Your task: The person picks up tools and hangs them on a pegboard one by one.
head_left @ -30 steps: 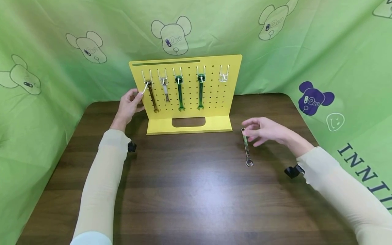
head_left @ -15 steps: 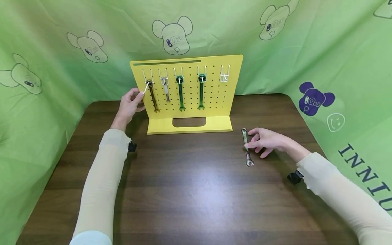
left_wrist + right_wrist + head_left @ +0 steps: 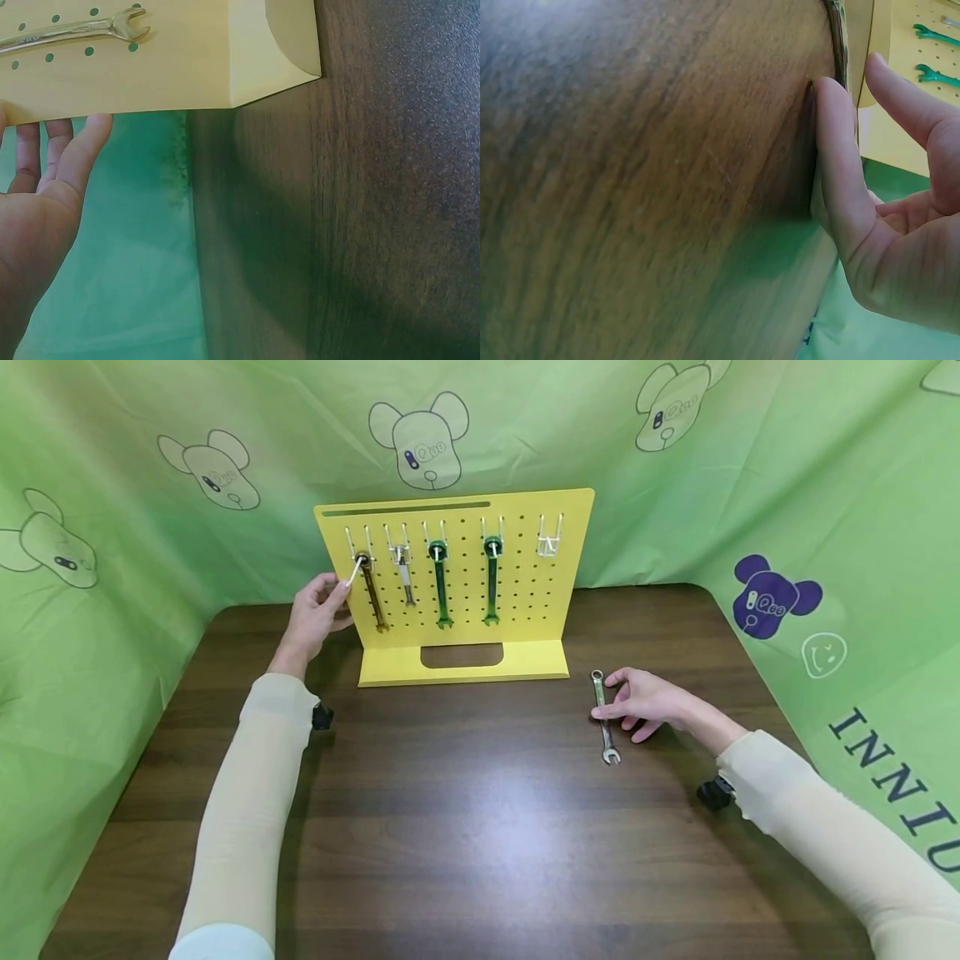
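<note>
Mostly dark wood table (image 3: 465,827), green printed cloth (image 3: 112,635) around.

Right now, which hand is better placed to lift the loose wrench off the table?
Right hand: its fingertips already touch the silver metal wrench. Left hand rests at the yellow pegboard's left edge, far side.

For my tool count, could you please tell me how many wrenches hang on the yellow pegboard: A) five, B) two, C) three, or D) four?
D: four wrenches hang on the yellow pegboard, with the rightmost hook bare and a fifth wrench on the table.
</note>
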Demonstrator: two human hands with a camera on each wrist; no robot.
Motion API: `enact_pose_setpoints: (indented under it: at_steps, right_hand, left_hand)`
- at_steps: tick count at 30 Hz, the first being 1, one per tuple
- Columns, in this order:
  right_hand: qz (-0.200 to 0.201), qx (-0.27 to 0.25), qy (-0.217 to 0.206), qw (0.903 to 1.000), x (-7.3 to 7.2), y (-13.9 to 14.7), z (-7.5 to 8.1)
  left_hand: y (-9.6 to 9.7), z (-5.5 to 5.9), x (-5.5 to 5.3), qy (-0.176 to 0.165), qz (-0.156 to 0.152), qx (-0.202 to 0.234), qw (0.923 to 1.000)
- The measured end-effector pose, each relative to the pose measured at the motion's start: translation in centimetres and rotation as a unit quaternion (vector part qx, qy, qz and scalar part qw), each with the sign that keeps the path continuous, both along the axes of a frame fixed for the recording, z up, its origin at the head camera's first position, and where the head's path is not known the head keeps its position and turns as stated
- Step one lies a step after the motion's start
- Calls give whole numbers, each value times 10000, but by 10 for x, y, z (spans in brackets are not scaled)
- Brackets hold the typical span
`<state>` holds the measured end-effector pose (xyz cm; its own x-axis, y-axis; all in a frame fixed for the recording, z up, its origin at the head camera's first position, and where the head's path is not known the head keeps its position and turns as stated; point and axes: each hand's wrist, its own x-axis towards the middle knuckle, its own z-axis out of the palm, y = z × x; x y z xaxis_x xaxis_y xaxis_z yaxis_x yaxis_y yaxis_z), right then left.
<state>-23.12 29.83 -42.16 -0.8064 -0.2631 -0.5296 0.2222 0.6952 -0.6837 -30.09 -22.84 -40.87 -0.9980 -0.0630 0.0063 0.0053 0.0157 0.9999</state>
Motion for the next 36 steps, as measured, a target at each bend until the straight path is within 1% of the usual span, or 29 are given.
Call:
enact_pose_setpoints:
  at_steps: [2, 7, 13, 17, 21, 24, 29, 32, 36]
  right_hand:
    - [23, 58, 33, 10000, 0, 0, 1]
    - [49, 207, 41, 9998, 2, 0, 3]
    - [117, 411, 180, 9989, 4, -1, 6]
    - [136, 421, 204, 9988, 3, -2, 6]
    - [100, 330, 205, 9992, 1, -1, 5]
    - [224, 364, 189, 9989, -2, -2, 6]
    - [585, 567, 468, 9956, -9, -5, 9]
    - [619, 648, 635, 9940, -13, -7, 10]
    - [567, 700, 717, 9933, -18, -9, 11]
  left_hand:
    - [1, 0, 0, 5, -8, 61, 10000]
    - [3, 0, 0, 7, -75, 39, 10000]
    - [6, -1, 1, 0, -65, -9, 10000]
    - [5, 0, -1, 39, -115, -36, 9999]
    - [5, 1, -3, 120, -115, -6, 9999]
    - [3, 1, -2, 97, -154, -93, 9998]
    - [0, 1, 1, 84, -78, -130, 9999]
    - [0, 0, 1, 88, -76, -101, 9999]
    - [0, 0, 1, 60, -79, -60, 9999]
